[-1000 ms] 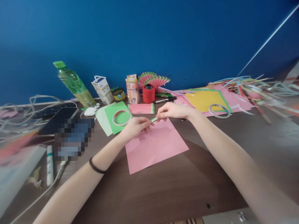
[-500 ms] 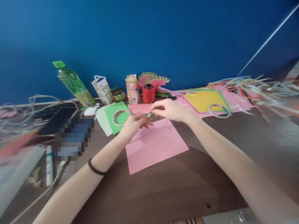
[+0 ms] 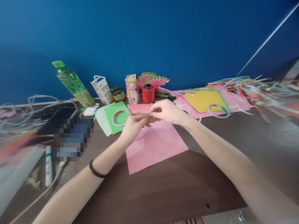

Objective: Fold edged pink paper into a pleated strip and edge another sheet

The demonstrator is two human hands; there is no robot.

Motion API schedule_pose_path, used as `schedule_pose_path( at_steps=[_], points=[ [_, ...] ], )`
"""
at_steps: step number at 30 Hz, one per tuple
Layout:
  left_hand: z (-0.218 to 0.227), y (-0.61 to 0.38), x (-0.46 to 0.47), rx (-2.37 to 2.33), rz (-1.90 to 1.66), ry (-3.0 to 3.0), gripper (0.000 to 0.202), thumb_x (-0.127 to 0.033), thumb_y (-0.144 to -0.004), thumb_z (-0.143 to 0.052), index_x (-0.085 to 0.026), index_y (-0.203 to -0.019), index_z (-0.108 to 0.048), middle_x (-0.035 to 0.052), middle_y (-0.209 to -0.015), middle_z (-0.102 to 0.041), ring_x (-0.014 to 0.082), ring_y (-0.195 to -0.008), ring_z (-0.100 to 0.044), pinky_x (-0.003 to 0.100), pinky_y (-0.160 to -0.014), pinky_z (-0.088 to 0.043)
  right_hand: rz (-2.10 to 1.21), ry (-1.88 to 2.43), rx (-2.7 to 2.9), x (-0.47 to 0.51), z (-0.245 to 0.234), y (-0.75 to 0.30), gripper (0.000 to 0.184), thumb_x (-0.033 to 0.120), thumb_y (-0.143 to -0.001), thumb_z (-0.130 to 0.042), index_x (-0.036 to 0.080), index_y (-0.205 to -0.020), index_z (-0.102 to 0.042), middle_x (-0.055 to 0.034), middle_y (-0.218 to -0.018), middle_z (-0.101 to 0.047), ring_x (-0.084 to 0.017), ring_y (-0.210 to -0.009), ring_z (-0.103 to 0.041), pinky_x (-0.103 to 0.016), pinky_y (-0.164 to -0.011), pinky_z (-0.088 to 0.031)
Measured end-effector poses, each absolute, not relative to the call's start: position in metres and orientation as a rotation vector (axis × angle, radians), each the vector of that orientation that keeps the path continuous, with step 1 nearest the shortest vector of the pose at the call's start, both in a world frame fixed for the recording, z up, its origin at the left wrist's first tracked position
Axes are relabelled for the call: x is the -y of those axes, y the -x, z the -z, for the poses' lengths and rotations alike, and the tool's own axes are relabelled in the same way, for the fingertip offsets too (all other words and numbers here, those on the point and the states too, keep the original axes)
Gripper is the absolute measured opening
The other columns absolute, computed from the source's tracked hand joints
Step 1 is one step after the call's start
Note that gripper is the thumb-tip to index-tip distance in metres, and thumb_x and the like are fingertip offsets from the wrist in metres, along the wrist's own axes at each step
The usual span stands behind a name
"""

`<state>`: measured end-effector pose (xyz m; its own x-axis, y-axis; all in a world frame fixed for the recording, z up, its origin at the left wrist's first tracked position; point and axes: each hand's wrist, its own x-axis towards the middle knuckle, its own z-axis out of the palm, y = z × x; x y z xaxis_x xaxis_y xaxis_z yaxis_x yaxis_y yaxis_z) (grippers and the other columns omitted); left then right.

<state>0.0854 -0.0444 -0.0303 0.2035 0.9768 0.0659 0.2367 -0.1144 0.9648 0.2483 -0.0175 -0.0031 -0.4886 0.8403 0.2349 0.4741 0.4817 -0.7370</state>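
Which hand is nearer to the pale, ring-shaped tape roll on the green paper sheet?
Left. The left hand is just right of the pale, ring-shaped tape roll, close to its rim; the right hand is farther right, beyond the left hand.

At centre, fingers [image 3: 141, 119] mostly hide a small green piece [image 3: 149, 115], possibly paper; the right hand [image 3: 167, 112] covers part of the pleated pink strip [image 3: 139, 109]; pixelation masks the phone [image 3: 73, 137] at left; thin strips [image 3: 263, 90] blur at far right; the lower edge cuts the left forearm [image 3: 77, 183].
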Motion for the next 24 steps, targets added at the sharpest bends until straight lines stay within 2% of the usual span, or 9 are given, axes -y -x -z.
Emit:
schedule_pose_path(
  at_steps=[10, 24],
  points=[
    [0.0305, -0.0897, 0.0487, -1.208, -1.006, -1.519, 0.022, -0.022, -0.076, -0.051, -0.014, -0.085, -0.07, 0.0059, -0.084, -0.072, 0.0125, -0.062, -0.061, 0.026, -0.067, -0.048, -0.602, 1.101, 2.316, 0.022, -0.0042, -0.2492, 0.015, 0.014, -0.073, -0.048, 0.015, -0.071, -0.063, -0.0002, -0.064, -0.062, -0.009, -0.057, -0.052, -0.023, -0.053, -0.034],
    [0.0306, -0.088, 0.0492, -1.124, -0.997, -1.494, 0.022, -0.024, -0.077, -0.052, -0.013, -0.086, -0.07, 0.0069, -0.083, -0.071, 0.0127, -0.064, -0.061, 0.026, -0.069, -0.049, -0.861, 1.052, 2.248, 0.0214, -0.0072, -0.2529, 0.013, 0.016, -0.073, -0.049, 0.014, -0.072, -0.061, -0.0006, -0.062, -0.059, -0.01, -0.056, -0.054, -0.023, -0.053, -0.04]
  ],
)
